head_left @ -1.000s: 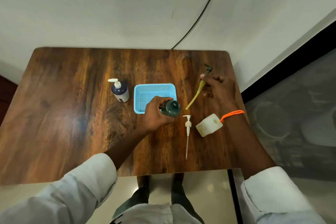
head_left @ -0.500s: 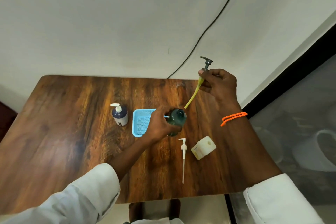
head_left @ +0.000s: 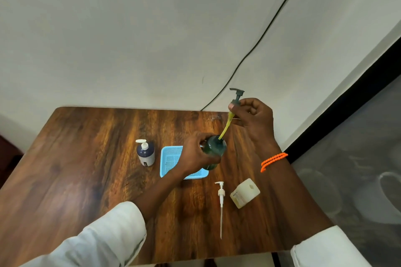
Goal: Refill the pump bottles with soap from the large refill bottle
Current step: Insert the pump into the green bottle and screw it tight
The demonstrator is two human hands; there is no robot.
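My left hand (head_left: pixel 195 156) grips a dark green pump bottle (head_left: pixel 214 149) just above the table, near the blue basket. My right hand (head_left: pixel 253 117) pinches a dark green pump head (head_left: pixel 237 95) whose yellowish tube (head_left: pixel 226 127) runs down with its tip in the bottle's open neck. A dark blue pump bottle (head_left: pixel 145 152) with a white pump stands left of the basket. A loose white pump (head_left: pixel 221 201) with its long tube lies on the table in front. Beside it sits a cream open bottle (head_left: pixel 245 193), tilted on its side.
The small blue mesh basket (head_left: pixel 171 159) sits mid-table, partly behind my left hand. The brown wooden table (head_left: pixel 86 180) ends at a white wall behind, where a black cable (head_left: pixel 260 37) runs. A grey floor drops off to the right.
My right hand lifted the green pump head off the table and carried it over the bottle. The tube's tip now sits in the neck. The left hand raised the bottle slightly.
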